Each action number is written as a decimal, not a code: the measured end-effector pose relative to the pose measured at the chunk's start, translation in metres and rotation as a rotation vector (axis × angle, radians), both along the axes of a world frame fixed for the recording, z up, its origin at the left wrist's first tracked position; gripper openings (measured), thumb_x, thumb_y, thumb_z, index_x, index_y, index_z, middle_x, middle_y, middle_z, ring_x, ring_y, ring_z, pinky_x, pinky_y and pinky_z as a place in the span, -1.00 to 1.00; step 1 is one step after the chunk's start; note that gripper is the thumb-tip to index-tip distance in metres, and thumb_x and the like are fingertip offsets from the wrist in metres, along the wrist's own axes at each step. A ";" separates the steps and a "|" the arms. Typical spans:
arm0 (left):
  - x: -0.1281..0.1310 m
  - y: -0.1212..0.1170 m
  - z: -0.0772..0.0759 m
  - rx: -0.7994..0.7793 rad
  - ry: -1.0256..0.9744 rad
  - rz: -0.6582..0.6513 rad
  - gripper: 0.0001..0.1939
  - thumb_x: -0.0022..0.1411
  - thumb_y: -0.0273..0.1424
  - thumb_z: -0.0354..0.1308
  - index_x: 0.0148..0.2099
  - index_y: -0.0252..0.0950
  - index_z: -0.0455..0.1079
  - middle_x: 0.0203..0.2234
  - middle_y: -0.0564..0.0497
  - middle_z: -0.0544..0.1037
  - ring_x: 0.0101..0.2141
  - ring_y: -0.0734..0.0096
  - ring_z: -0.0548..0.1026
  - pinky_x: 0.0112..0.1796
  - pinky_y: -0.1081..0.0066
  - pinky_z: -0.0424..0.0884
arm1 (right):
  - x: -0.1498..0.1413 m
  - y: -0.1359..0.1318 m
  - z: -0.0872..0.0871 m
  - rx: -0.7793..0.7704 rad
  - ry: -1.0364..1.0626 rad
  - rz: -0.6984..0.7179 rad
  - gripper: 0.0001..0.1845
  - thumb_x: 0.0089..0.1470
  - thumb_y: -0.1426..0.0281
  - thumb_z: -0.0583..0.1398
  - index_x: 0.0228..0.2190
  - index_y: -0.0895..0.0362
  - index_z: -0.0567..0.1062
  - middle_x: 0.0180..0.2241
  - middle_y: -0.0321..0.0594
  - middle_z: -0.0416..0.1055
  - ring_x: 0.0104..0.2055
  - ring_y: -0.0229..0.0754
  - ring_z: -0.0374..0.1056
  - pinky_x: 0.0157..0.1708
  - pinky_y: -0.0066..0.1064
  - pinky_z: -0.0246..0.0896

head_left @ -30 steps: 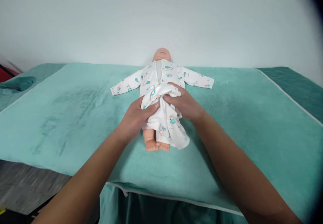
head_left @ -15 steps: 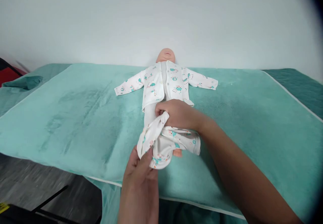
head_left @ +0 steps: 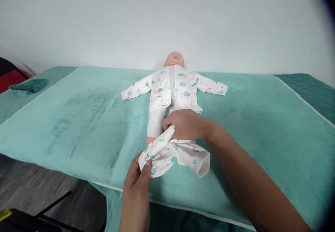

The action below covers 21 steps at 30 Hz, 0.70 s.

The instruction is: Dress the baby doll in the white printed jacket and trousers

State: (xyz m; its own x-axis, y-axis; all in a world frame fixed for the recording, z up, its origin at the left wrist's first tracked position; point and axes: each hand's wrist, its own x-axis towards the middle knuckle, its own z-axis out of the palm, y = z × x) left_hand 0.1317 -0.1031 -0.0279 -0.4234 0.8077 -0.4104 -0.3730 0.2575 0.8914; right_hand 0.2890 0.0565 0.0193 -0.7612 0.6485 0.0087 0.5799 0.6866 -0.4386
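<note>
A baby doll (head_left: 174, 58) lies on its back, its head toward the wall and its legs toward me. It wears an open white printed jacket (head_left: 160, 91) with both sleeves spread out. Around the doll's lower legs are matching printed baby pants (head_left: 180, 157). My left hand (head_left: 137, 186) pinches the pants near one leg, at the lower left. My right hand (head_left: 184, 124) is closed on the upper edge of the pants; its fingertips are partly hidden by the cloth. White cloth covers the doll's thigh (head_left: 155, 122), with a bit of bare lower leg below it.
A green padded mat (head_left: 248, 131) with pale piping lies under the doll, against a white wall (head_left: 167, 19). A red and black object (head_left: 12, 78) is at the far left. Below the front edge are dark floor (head_left: 34, 176) and a black item with a yellow label (head_left: 18, 221).
Both hands have shifted slightly toward me with the pants. My left hand has moved a little left, and some bare leg now shows above the pants. One pant leg's opening has turned toward me.
</note>
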 end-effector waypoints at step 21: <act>-0.011 0.022 -0.008 0.230 -0.406 -0.121 -0.48 0.28 -0.35 0.22 0.28 -0.22 0.37 0.10 -0.15 0.55 0.13 0.02 0.47 0.13 0.12 0.43 | 0.000 0.001 -0.001 -0.086 0.128 0.092 -0.84 0.16 0.29 0.18 -0.42 0.08 0.46 -0.40 -0.35 0.50 -0.35 -0.25 0.34 -0.37 -0.39 -0.05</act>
State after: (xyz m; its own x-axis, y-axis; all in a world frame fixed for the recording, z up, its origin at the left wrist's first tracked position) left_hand 0.1209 -0.0811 -0.0355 -0.1628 0.9305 -0.3281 -0.6824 0.1340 0.7186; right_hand 0.2895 0.0570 0.0188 -0.8138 0.5783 0.0574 0.4515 0.6914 -0.5640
